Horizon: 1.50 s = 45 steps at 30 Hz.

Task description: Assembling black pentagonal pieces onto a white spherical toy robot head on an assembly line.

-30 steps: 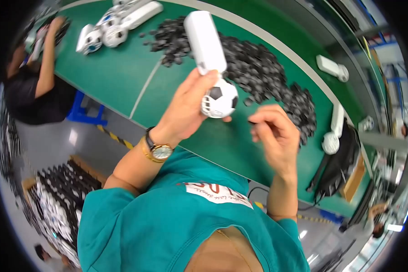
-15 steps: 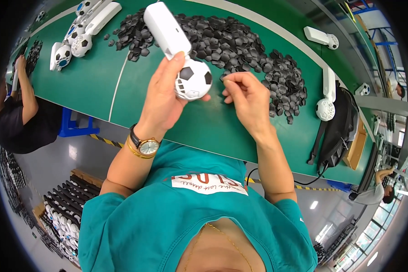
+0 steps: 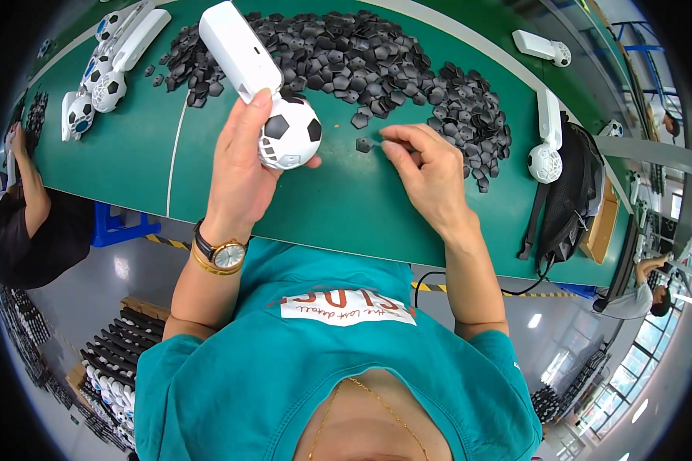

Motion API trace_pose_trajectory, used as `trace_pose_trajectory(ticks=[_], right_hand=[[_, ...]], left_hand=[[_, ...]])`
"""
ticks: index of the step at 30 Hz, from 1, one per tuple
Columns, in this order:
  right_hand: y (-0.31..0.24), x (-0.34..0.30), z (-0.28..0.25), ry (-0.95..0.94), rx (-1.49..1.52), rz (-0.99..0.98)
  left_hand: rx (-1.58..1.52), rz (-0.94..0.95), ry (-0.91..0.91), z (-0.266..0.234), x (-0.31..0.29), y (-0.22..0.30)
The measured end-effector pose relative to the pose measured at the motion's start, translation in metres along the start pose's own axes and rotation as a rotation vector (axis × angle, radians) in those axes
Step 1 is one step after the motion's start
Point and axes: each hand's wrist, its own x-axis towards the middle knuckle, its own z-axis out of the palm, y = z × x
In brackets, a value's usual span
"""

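Observation:
My left hand (image 3: 242, 150) is wrapped around a white device where its long boxy handle (image 3: 240, 52) meets a ball-shaped head (image 3: 291, 134). The head is patterned like a football, with black pentagons and a slotted grille low on its left side. My right hand (image 3: 427, 165) is closed in a pinch over the green table (image 3: 338, 207). A small dark sliver shows at its fingertips, too little to name. Just left of them is a loose black pentagon piece (image 3: 364, 144). Behind both hands spreads a wide pile of black pentagon pieces (image 3: 346, 58).
More white football-headed devices (image 3: 109, 91) lie together at the far left. Another device (image 3: 546, 163) rests by a black backpack (image 3: 573, 203) at the right. A person (image 3: 34, 207) sits at the left beside a blue stool (image 3: 119, 225). Racks of parts (image 3: 119, 361) stand on the floor.
In the picture, my left hand and the device have shifted left along with the table scene. My right hand has drawn back from the pile's edge, and a lone pentagon piece now shows beside its fingertips.

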Motion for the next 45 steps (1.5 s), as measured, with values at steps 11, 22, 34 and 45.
trace_pose_trajectory(ticks=[11,22,34,45], right_hand=[[0.008,0.017,0.01,-0.071,-0.339,-0.528],[0.004,0.025,0.021,-0.107,-0.531,-0.573],[-0.058,0.01,0.021,-0.015,0.319,-0.275],[-0.057,0.012,0.031,0.065,0.275,-0.27]], left_hand=[[-0.013,0.012,0.016,-0.002,-0.003,0.004],[-0.08,-0.011,0.033,0.009,-0.005,0.003],[-0.11,-0.015,0.024,0.014,0.002,-0.003],[-0.043,0.063,0.042,0.022,-0.001,-0.005]])
